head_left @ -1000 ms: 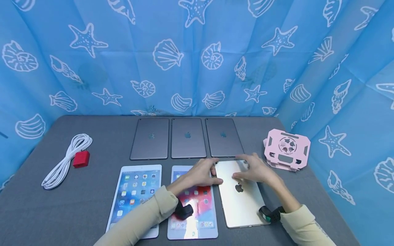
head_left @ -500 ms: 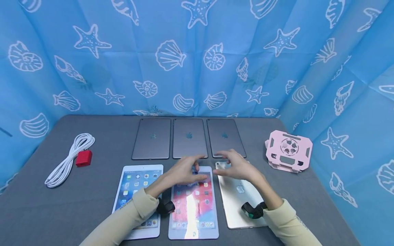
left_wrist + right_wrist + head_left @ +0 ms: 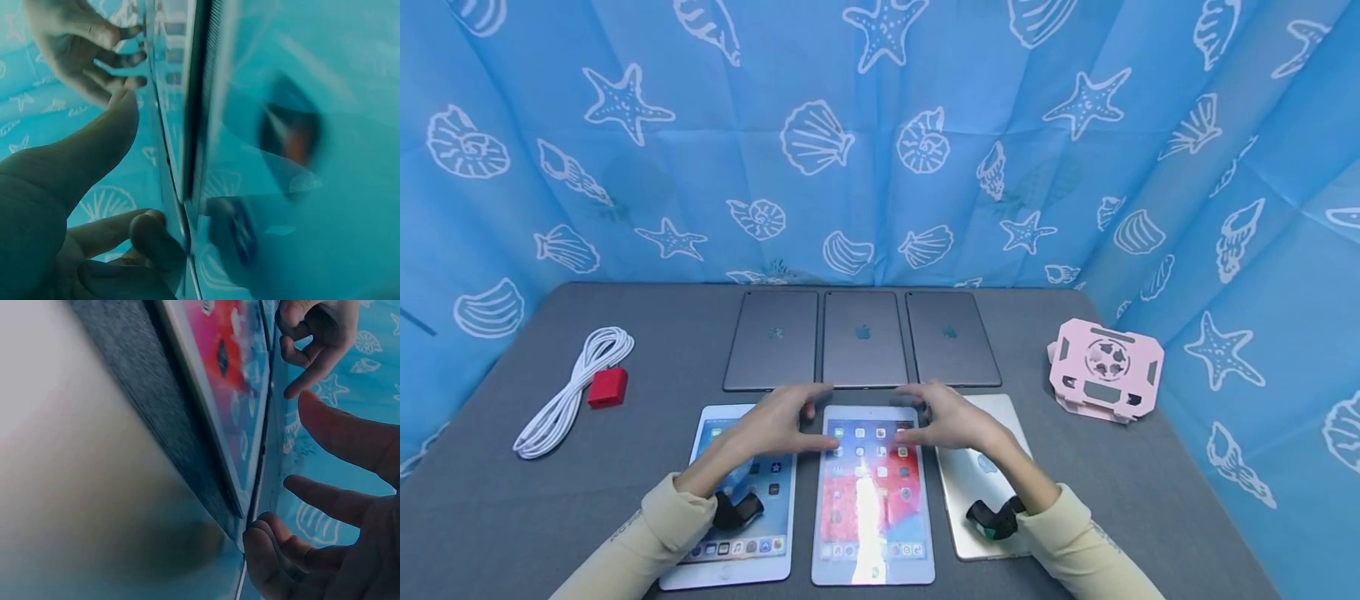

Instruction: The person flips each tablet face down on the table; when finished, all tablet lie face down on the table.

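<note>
A white-framed tablet [image 3: 876,500] with a lit pink and blue home screen lies flat between both hands. My left hand [image 3: 781,422] is at its upper left corner, thumb pointing toward the screen, fingers loosely bent. Opposite it, my right hand [image 3: 953,420] hovers by the upper right corner with its thumb over the screen's edge. Neither hand grips anything. Under the left forearm lies another lit white tablet [image 3: 778,500], partly covered. The right forearm hides part of a face-down gold tablet [image 3: 962,483], also seen large in the right wrist view.
Three dark grey tablets [image 3: 862,354] lie face down in a row behind. A coiled white cable [image 3: 576,392] and a red charger block [image 3: 607,387] are at the left. At the right stands a pink folding stand [image 3: 1105,367]. A blue curtain [image 3: 850,150] closes the back.
Both hands have moved left from the gold tablet to the middle lit tablet. The gold tablet stays in place. The left hand's fingers have come off the gold tablet's side.
</note>
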Demonstrator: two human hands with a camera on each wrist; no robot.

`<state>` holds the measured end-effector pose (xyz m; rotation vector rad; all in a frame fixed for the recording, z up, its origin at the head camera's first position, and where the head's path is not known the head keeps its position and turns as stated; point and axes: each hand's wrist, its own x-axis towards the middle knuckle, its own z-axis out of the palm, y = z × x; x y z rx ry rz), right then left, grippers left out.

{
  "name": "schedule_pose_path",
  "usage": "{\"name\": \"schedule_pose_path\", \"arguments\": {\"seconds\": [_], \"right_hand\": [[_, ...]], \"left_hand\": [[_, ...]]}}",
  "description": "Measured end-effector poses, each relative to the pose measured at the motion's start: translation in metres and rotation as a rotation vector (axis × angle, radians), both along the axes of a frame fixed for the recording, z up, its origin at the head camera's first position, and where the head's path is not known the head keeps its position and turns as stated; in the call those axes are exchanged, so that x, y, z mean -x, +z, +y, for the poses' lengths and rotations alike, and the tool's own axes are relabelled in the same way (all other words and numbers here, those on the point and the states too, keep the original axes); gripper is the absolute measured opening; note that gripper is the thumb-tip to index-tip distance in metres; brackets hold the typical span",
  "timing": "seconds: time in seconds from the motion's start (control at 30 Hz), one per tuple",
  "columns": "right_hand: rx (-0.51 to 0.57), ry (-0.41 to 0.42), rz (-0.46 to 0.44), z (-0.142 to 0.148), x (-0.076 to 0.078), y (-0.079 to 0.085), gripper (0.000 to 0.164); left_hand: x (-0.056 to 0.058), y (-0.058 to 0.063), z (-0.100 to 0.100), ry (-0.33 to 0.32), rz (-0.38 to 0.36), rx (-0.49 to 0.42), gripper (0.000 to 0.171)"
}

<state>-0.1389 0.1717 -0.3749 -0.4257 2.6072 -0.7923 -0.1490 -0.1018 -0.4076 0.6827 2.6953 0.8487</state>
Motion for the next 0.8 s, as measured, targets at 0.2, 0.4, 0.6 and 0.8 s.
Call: {"name": "schedule_pose_path", "arguments": {"seconds": [0.2,0.4,0.6,0.8], "right_hand": [[-0.044,-0.004,0.000,-0.007,-0.003,-0.004,0.072],[-0.120,-0.042,0.015,-0.009,-0.006,-0.006,0.072],[-0.139,-0.057,0.027,-0.011,-0.007,-0.009,0.070],[-0.129,-0.052,0.023,-0.011,-0.004,-0.011,0.070]], "left_hand": [[-0.006,0.000,-0.010,-0.003,0.013,0.065,0.095],[-0.010,-0.003,-0.004,-0.024,0.000,0.103,0.102],[-0.013,-0.006,0.003,-0.006,0.029,0.151,0.103],[-0.015,-0.006,0.006,0.016,0.050,0.163,0.100]]}}
